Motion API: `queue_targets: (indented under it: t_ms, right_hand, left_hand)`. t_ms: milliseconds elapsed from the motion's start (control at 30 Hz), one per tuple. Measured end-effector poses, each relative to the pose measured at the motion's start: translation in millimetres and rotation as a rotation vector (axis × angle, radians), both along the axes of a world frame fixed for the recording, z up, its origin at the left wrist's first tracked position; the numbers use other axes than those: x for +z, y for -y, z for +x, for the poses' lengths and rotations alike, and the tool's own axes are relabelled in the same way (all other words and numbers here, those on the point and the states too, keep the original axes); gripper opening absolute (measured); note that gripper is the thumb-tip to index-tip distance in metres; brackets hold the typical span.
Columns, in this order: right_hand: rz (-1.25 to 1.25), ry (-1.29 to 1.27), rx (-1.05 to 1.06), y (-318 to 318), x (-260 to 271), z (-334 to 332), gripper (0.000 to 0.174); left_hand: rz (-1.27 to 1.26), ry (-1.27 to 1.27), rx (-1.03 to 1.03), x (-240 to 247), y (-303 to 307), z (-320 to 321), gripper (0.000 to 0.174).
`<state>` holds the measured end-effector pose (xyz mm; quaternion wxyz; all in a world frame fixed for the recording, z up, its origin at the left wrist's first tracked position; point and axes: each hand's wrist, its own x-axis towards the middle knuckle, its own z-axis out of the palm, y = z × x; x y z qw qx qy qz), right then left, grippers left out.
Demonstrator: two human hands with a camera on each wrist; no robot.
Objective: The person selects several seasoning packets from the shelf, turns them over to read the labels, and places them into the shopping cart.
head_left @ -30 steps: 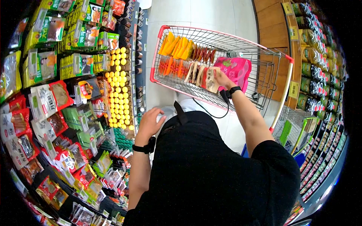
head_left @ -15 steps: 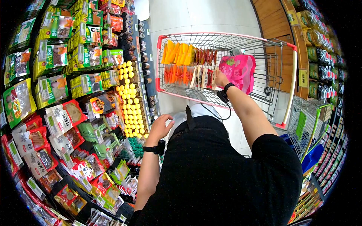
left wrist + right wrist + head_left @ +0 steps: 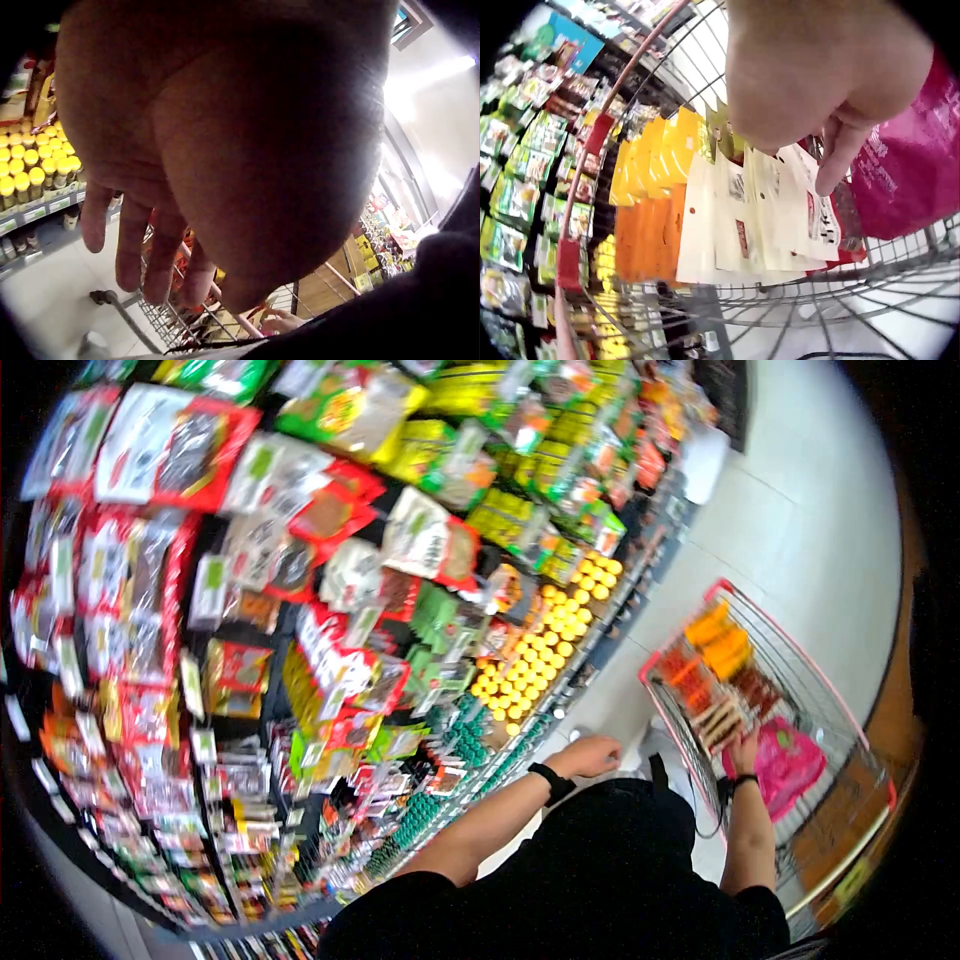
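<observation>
My right hand (image 3: 742, 752) reaches into a wire shopping cart (image 3: 812, 670). In the right wrist view its thumb and fingers pinch the top of the end cream packet (image 3: 810, 217), which stands in a row of similar cream packets with red and black print. Beside that row are orange packets (image 3: 649, 240) and yellow packets (image 3: 664, 154). Next to the right hand lies a shiny pink bag (image 3: 911, 154). My left hand (image 3: 590, 757) is held in front of the body, empty, its fingers loosely extended downward in the left wrist view.
A tall shelf of hanging seasoning packets (image 3: 435, 535) fills the left side. Yellow-capped bottles (image 3: 535, 655) stand in rows at its edge. Pale floor tiles (image 3: 780, 510) run along the aisle past the cart.
The head view has swung toward the left shelf, so the cart now appears lower right. The right hand's cream packet, earlier face up, now stands in the row. The left hand stays empty.
</observation>
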<state>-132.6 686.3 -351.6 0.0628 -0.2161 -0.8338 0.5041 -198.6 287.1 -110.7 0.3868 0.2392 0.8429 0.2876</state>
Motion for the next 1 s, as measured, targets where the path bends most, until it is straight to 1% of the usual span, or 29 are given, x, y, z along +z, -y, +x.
queue_targets:
  t_ms: [33, 67, 133, 167, 200, 233, 267, 300, 333, 367, 400, 433, 467, 500, 533, 567, 600, 667, 700, 733, 767, 800, 833, 867, 900, 933, 967, 1000]
  right_hand:
    - [0.135, 0.014, 0.102, -12, -42, 5, 0.055]
    - [0.272, 0.016, 0.197, -27, -95, 12, 0.056]
    - [-0.004, 0.614, 0.434, -26, -31, -10, 0.060]
    - [0.045, 0.680, 0.439, -19, -17, -22, 0.060]
    - [0.097, 0.746, 0.444, -19, -16, -21, 0.060]
    - [0.127, 0.635, 0.448, -33, -67, -13, 0.061]
    - [0.167, 0.689, 0.424, -22, -32, -23, 0.062]
    - [0.144, 0.790, 0.374, -6, 19, -41, 0.063]
    - [0.125, 0.890, 0.323, 19, 97, -65, 0.063]
    - [0.224, 0.502, 0.252, 6, 46, -56, 0.061]
    - [0.384, 0.136, 0.210, -8, -11, -45, 0.060]
    - [0.211, 0.412, 0.236, 3, 51, -67, 0.066]
    - [0.328, 0.382, 0.258, 0, 44, -80, 0.069]
    - [0.378, 0.427, 0.220, 9, 70, -97, 0.068]
    - [0.427, 0.473, 0.176, 34, 124, -110, 0.067]
    - [0.438, 0.266, 0.226, 41, 144, -121, 0.061]
    - [0.446, 0.110, 0.218, 56, 166, -135, 0.054]
    - [0.358, -0.222, 0.292, 77, 177, -164, 0.051]
    - [0.109, -0.239, 0.331, 107, 225, -173, 0.051]
    - [-0.137, -0.246, 0.364, 148, 281, -181, 0.050]
    - [-0.079, -0.348, 0.442, 173, 305, -194, 0.049]
    - [0.006, -0.444, 0.513, 198, 333, -202, 0.050]
    - [0.034, -0.485, 0.506, 236, 376, -200, 0.050]
    - [-0.010, -0.524, 0.578, 268, 424, -199, 0.051]
    - [-0.108, -0.593, 0.657, 292, 444, -201, 0.051]
    - [-0.240, -0.638, 0.715, 318, 458, -205, 0.046]
    - [-0.390, -0.704, 0.797, 349, 501, -196, 0.041]
    - [-0.530, -0.713, 0.891, 373, 518, -194, 0.040]
  left_hand:
    - [0.003, -0.006, 0.031, -2, 1, 0, 0.022]
    - [0.012, -0.010, 0.049, -6, 2, 0, 0.022]
    - [0.062, -0.015, 0.095, -6, 6, -2, 0.023]
    - [0.109, -0.026, 0.131, -9, 9, 1, 0.022]
    - [-0.008, 0.083, 0.118, -5, 10, 0, 0.019]
    - [0.013, 0.063, 0.125, -9, 15, 3, 0.019]
    - [0.036, 0.043, 0.132, -17, 22, 9, 0.019]
    - [0.055, 0.044, 0.151, -20, 27, 12, 0.019]
    - [0.087, 0.008, 0.199, -24, 34, 17, 0.021]
    - [0.083, 0.000, 0.232, -30, 41, 23, 0.021]
    - [0.080, -0.009, 0.267, -37, 49, 28, 0.020]
    - [0.084, 0.010, 0.306, -44, 58, 32, 0.020]
    - [0.091, 0.032, 0.346, -52, 67, 38, 0.019]
    - [0.127, 0.053, 0.399, -72, 81, 47, 0.018]
    - [0.122, 0.034, 0.476, -84, 93, 58, 0.018]
    - [0.103, 0.053, 0.515, -95, 106, 66, 0.019]
    - [0.122, 0.031, 0.578, -115, 121, 81, 0.019]
    - [0.068, 0.077, 0.645, -137, 149, 104, 0.021]
    - [0.004, 0.024, 0.531, -168, 169, 117, 0.021]
    - [0.041, 0.117, 0.533, -125, 178, 117, 0.021]
    - [0.055, 0.145, 0.538, -136, 194, 129, 0.023]
    - [-0.057, 0.163, 0.547, -195, 214, 147, 0.023]
    - [0.043, 0.233, 0.721, -193, 224, 155, 0.021]
    - [0.128, 0.330, 0.874, -183, 232, 162, 0.019]
    - [0.150, 0.276, 0.916, -178, 240, 172, 0.017]
    - [0.176, 0.206, 0.963, -173, 248, 167, 0.015]
    - [0.225, 0.225, 1.001, -187, 258, 171, 0.015]
    - [0.269, 0.229, 1.067, -204, 272, 175, 0.015]
